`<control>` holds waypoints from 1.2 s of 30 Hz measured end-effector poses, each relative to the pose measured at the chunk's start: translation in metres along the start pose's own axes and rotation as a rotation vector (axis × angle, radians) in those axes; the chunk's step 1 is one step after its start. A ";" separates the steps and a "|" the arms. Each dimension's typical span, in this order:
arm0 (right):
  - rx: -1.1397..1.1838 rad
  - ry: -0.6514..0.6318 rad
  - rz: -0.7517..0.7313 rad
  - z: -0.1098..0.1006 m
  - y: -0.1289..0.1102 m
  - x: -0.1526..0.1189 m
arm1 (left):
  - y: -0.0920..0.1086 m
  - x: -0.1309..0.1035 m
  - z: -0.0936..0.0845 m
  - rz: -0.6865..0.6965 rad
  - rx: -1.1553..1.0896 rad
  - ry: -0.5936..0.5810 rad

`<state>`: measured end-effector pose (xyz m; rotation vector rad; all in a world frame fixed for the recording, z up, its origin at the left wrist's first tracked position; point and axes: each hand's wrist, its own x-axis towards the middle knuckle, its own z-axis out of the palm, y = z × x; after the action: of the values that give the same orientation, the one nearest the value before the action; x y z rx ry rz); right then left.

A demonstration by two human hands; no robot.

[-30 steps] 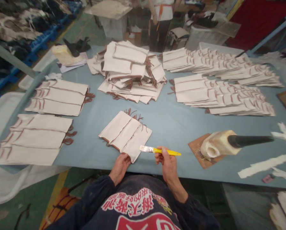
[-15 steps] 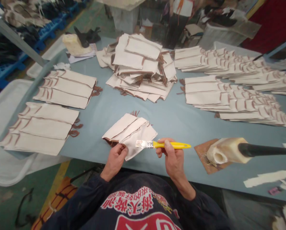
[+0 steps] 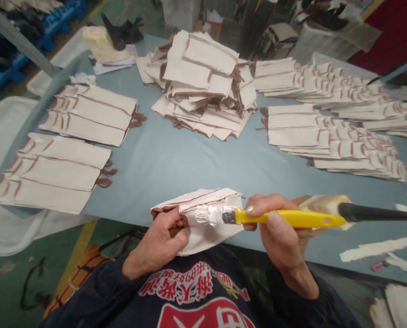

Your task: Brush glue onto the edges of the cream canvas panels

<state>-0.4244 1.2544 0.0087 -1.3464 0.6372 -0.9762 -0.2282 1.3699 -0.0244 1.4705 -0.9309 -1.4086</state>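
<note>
My left hand (image 3: 164,239) pinches the edge of a cream fabric piece (image 3: 210,241) with brown trim, tilted up at the front edge of the table. In my right hand (image 3: 282,232) is a paintbrush (image 3: 292,218) with a yellow handle, held level. White paste coats its bristles, which are over the fabric piece; I cannot tell whether they touch it. Behind my right hand, partly hidden, lies a whitish plastic container (image 3: 326,205) with a black handle sticking out to the right.
A heap of cream pieces (image 3: 203,82) rises at the back middle of the blue-grey table (image 3: 190,159). Overlapping rows (image 3: 292,123) fan out at the right, and two more stacks (image 3: 60,177) lie at the left. White strips (image 3: 377,248) and a yellowish block (image 3: 103,43) also lie there.
The fabric piece has come nearer to my body and tilted up off the table. My right hand and the paintbrush have risen closer to the camera. My left hand keeps hold of the fabric.
</note>
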 end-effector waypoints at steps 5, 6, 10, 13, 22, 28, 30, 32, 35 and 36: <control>-0.042 -0.136 -0.103 -0.007 -0.005 0.000 | 0.015 -0.002 -0.002 -0.053 0.035 -0.080; -0.057 -0.164 -0.109 -0.008 -0.004 0.000 | 0.018 -0.001 -0.003 -0.055 0.046 -0.106; -0.139 -0.223 -0.126 -0.006 0.003 0.004 | 0.021 -0.001 -0.002 -0.103 0.071 -0.161; -0.113 -0.193 -0.138 -0.005 0.009 0.004 | 0.017 -0.002 -0.001 -0.134 0.083 -0.150; -0.097 -0.123 -0.197 -0.009 0.006 -0.013 | 0.022 -0.004 0.004 -0.190 0.006 -0.228; -0.161 -0.018 -0.309 -0.012 0.001 -0.024 | 0.026 -0.003 0.005 -0.158 0.081 -0.250; -0.198 -0.046 -0.348 -0.011 -0.002 -0.026 | 0.027 -0.003 0.005 -0.150 0.084 -0.269; -0.282 -0.087 -0.386 -0.007 -0.003 -0.027 | 0.028 -0.004 0.005 -0.133 0.092 -0.271; -0.336 0.024 -0.425 0.000 -0.003 -0.027 | 0.033 -0.005 0.004 -0.030 0.222 -0.244; -0.315 0.089 -0.423 0.001 -0.003 -0.028 | 0.035 -0.005 0.003 0.043 0.301 -0.237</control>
<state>-0.4376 1.2794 0.0076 -1.7696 0.6025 -1.3195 -0.2299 1.3626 0.0101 1.5086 -1.3640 -1.4803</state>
